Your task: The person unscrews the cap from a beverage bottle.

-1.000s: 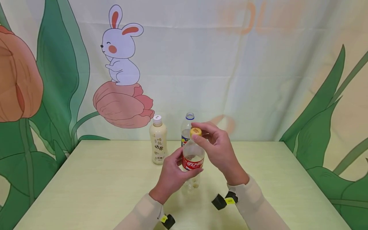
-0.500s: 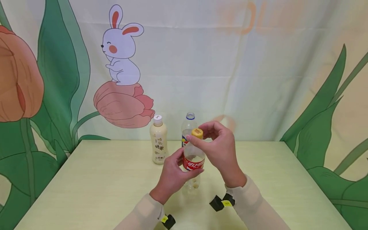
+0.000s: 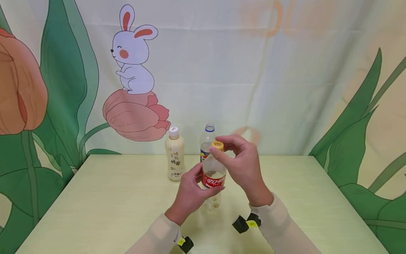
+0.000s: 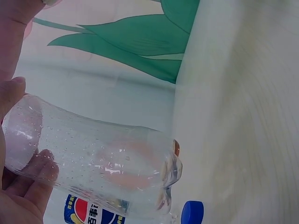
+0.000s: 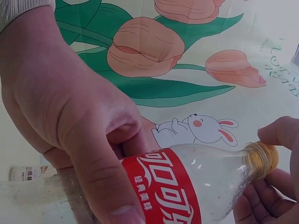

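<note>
My left hand (image 3: pixel 191 192) grips a clear plastic cola bottle (image 3: pixel 214 165) around its red label, thumb across the front. At the bottle's mouth, the thumb and fingers of my right hand (image 3: pixel 245 167) pinch a yellow cap (image 3: pixel 217 145). The right wrist view shows that cap (image 5: pixel 266 161) sitting on the neck, with droplets inside the bottle. Seen from the left wrist, the bottle's lower part (image 4: pixel 98 149) is see-through, with no drink visible in it. The bottle stands nearly upright in front of my chest.
Directly behind stands a Pepsi bottle (image 3: pixel 207 137) with an uncapped mouth and a blue neck ring. A milk tea bottle (image 3: pixel 174 158) with a white cap is to the left. A blue cap (image 4: pixel 192 213) lies near the Pepsi bottle in the left wrist view.
My right thumb and fingers have shifted around the yellow cap, and the print on its top has turned. The left hand and the bottle stay almost still.
</note>
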Demonstrator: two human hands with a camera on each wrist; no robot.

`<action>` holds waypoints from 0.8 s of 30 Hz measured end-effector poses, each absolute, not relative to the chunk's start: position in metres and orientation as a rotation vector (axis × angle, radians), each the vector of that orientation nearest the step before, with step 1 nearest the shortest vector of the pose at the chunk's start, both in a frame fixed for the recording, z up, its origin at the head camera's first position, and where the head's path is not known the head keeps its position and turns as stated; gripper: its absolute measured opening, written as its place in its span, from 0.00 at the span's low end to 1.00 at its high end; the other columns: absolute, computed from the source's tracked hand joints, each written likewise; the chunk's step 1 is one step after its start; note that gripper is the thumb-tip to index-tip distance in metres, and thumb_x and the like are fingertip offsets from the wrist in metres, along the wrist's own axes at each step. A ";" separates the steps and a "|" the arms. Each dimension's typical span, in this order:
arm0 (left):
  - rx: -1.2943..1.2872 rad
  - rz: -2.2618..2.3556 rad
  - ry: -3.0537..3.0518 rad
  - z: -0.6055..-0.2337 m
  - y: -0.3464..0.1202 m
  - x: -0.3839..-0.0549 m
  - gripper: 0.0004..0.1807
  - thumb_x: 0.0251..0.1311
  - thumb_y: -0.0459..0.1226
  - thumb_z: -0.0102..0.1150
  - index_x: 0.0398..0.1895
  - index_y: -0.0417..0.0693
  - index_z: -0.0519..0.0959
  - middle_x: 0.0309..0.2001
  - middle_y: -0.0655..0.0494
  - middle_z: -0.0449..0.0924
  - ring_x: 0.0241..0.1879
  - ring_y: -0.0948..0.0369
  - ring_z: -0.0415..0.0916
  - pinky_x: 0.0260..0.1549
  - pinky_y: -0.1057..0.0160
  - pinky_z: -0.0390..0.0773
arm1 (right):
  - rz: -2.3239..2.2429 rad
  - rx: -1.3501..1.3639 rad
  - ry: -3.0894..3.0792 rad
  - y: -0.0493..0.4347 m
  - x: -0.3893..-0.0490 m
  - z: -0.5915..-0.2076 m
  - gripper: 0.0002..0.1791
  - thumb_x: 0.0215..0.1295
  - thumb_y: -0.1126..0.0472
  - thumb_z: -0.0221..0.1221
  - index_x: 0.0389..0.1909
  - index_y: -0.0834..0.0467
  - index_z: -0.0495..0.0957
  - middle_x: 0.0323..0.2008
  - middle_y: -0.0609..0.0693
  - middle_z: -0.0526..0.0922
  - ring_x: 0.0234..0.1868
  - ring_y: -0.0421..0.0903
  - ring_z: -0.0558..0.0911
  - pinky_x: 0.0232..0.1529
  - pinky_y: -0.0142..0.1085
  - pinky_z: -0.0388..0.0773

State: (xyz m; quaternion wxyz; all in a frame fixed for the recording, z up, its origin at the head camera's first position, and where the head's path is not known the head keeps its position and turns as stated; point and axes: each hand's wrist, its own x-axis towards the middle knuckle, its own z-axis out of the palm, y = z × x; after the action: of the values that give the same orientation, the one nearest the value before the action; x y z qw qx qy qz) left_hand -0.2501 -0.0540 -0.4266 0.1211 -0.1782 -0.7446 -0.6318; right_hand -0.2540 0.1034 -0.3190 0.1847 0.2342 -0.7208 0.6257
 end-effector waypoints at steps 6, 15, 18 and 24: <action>-0.528 -1.835 -2.167 -0.425 -0.054 -0.250 0.36 0.48 0.40 0.82 0.63 0.56 0.76 0.56 0.59 0.84 0.55 0.52 0.82 0.56 0.61 0.83 | 1.824 0.771 -1.992 0.103 -0.254 -0.320 0.15 0.64 0.69 0.67 0.52 0.64 0.85 0.47 0.57 0.84 0.45 0.45 0.83 0.54 0.31 0.81; -0.560 -1.847 -2.141 -0.422 -0.054 -0.250 0.37 0.48 0.39 0.82 0.64 0.54 0.76 0.56 0.57 0.84 0.56 0.50 0.82 0.55 0.67 0.82 | 1.844 0.853 -2.023 0.104 -0.253 -0.320 0.18 0.72 0.68 0.57 0.60 0.65 0.80 0.52 0.59 0.80 0.50 0.41 0.80 0.55 0.29 0.79; -0.554 -1.844 -2.144 -0.422 -0.055 -0.250 0.37 0.48 0.39 0.82 0.64 0.53 0.76 0.56 0.57 0.84 0.56 0.51 0.82 0.55 0.67 0.82 | 1.829 0.851 -2.037 0.104 -0.253 -0.320 0.18 0.73 0.67 0.57 0.61 0.64 0.79 0.53 0.59 0.80 0.51 0.43 0.80 0.56 0.30 0.78; -0.551 -1.856 -2.144 -0.424 -0.054 -0.250 0.35 0.48 0.40 0.82 0.61 0.54 0.77 0.55 0.57 0.84 0.56 0.48 0.82 0.55 0.67 0.82 | 1.774 0.646 -2.087 0.103 -0.254 -0.320 0.20 0.61 0.60 0.72 0.53 0.58 0.81 0.49 0.52 0.84 0.47 0.48 0.81 0.53 0.36 0.80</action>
State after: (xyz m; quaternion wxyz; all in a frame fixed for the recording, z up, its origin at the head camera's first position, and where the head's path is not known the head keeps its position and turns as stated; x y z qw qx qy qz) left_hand -0.2503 -0.0541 -0.4238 0.1263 -0.1892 -0.7362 -0.6374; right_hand -0.2542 0.1035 -0.3197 0.1628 0.2264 -0.7317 0.6220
